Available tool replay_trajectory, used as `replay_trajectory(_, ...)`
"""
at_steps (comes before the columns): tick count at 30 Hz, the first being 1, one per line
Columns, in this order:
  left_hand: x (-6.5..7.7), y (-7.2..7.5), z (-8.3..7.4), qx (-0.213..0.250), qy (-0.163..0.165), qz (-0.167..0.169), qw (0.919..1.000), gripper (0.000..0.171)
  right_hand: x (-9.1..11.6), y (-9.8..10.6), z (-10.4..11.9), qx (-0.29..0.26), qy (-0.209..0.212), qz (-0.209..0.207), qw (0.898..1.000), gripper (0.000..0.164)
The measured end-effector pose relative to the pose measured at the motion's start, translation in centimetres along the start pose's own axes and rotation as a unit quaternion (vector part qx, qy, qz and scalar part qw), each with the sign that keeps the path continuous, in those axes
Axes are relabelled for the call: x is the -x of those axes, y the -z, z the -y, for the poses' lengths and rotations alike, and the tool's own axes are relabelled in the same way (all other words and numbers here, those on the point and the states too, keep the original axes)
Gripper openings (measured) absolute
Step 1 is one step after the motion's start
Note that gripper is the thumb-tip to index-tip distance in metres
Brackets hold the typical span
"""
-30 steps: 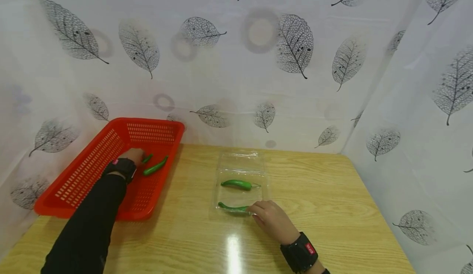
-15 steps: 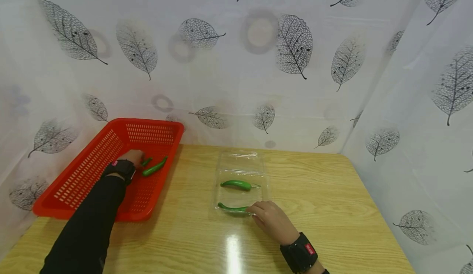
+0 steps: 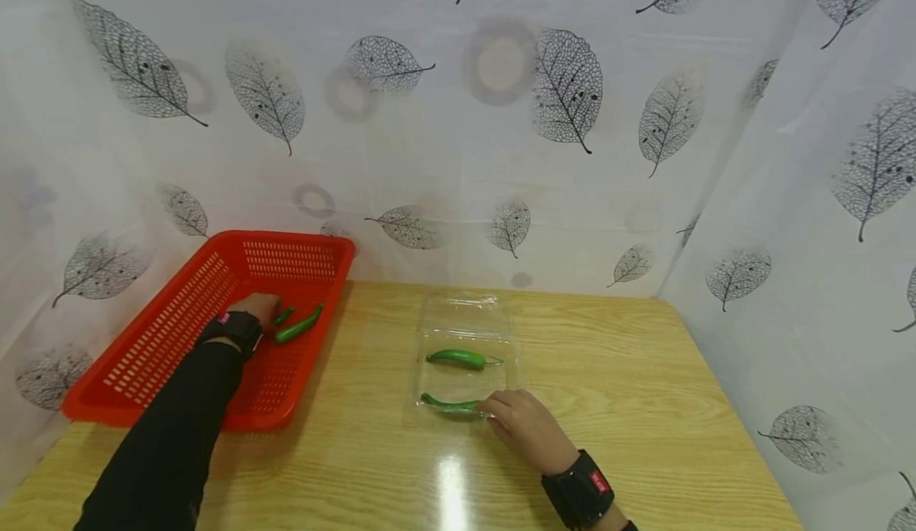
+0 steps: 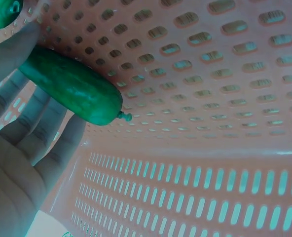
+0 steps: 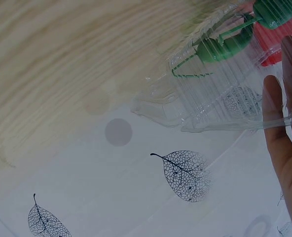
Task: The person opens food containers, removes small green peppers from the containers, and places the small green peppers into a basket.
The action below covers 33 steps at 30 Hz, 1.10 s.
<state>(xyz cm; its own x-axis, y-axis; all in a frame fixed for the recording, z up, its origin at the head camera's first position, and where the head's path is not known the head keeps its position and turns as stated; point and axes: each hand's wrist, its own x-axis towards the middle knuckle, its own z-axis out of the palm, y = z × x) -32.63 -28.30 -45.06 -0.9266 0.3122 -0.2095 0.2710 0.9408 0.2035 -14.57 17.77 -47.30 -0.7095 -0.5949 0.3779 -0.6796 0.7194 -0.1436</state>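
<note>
Right now I see the left hand (image 3: 256, 308) down in the red basket (image 3: 265, 418). Its grip has a green pepper (image 4: 74, 89) between the thumb and the fingers. Another pepper (image 3: 299, 327) lies near it in the basket. The right hand (image 3: 531, 432) pinches the near edge of the clear box (image 3: 465, 385) on the table (image 3: 608, 372). Two more peppers lie in that box, one in the middle (image 3: 458, 358) and one by the near edge (image 3: 447, 404), just beside the right fingers.
</note>
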Motion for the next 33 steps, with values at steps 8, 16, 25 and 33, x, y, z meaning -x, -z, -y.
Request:
replay_trajectory(8, 0.2, 0.4, 0.4, 0.020, 0.018, 0.016, 0.9995, 0.044, -0.1, 0.1, 0.1, -0.001, 0.001, 0.000, 1.000, 0.027)
replay_trajectory(16, 1.2, 2.1, -0.3, -0.006, 0.003, 0.006, 1.0000, 0.064, 0.0, 0.0, 0.1, 0.000, 0.004, -0.006, 1.000, 0.028)
replay_trajectory(25, 3.1, 4.1, -3.0, -0.034, -0.007, -0.036, 0.9987, 0.062, -0.1, 0.1, 0.2, -0.003, 0.002, -0.003, 1.000, 0.027)
replay_trajectory(33, 4.7, 5.8, -8.8, -0.067, -0.062, -0.126, 0.9878, 0.056, -0.1, 0.2, 0.2, 0.002, 0.000, 0.004, 1.000, 0.027)
